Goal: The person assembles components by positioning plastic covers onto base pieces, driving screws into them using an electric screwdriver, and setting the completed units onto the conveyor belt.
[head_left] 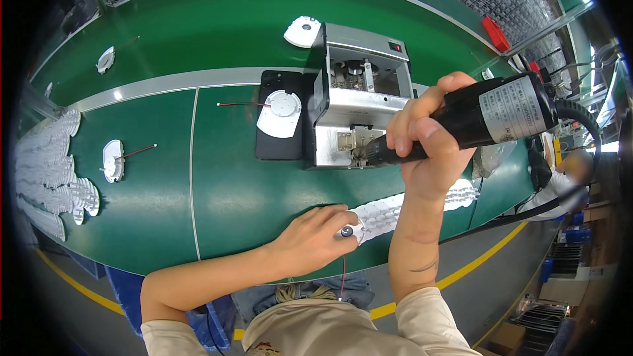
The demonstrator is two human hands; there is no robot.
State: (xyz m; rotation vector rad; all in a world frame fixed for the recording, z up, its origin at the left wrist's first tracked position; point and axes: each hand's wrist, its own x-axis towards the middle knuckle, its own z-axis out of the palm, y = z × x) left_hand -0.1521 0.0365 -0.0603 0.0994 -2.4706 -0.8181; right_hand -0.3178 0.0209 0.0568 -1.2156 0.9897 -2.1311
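My right hand (pixel 428 128) is wrapped around a black electric screwdriver (pixel 461 118) with a pale label and a thick cable. Its tip reaches the front of a metal screw feeder (pixel 362 105), where my view of the exact contact is poor. Near the table's front edge, my left hand (pixel 316 237) is closed on a white plastic part (pixel 351 231) with a round dark centre. A thin red and black wire hangs from that part over the edge. Beyond it, a row of overlapping white parts (pixel 382 216) runs rightward, passing behind my right forearm.
Left of the feeder, a white wired part (pixel 280 115) lies on a black phone (pixel 278 148). Another wired part (pixel 113 161) lies farther left, beside stacked white parts (pixel 56 171). More white parts (pixel 303 31) sit on the rear green surface. A red bin (pixel 496 33) stands back right.
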